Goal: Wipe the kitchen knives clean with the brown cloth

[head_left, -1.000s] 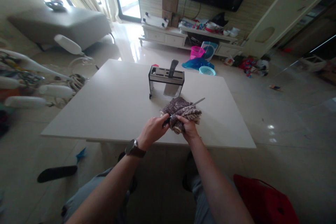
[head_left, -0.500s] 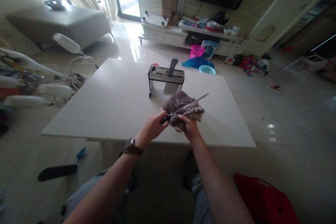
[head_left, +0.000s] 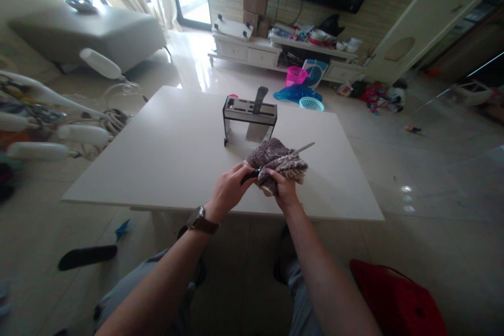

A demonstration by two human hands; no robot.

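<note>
My left hand is closed around the black handle of a knife-like tool. Its thin grey end sticks out to the upper right, past a fuzzy brown and cream cloth. My right hand grips that cloth, thumb on top, with the cloth folded around the middle of the tool. Both hands are over the near edge of the white table. Just beyond the cloth stands a grey and black knife block, with a dark-handled item upright in its top.
Behind the table are a pink basket, a light blue basket and a low white cabinet. White padded arms with cables stand at the left. A red object lies at the lower right.
The cloth has shifted slightly and its folds look different; a little less of the thin end shows beyond it. Both hands keep their grip.
</note>
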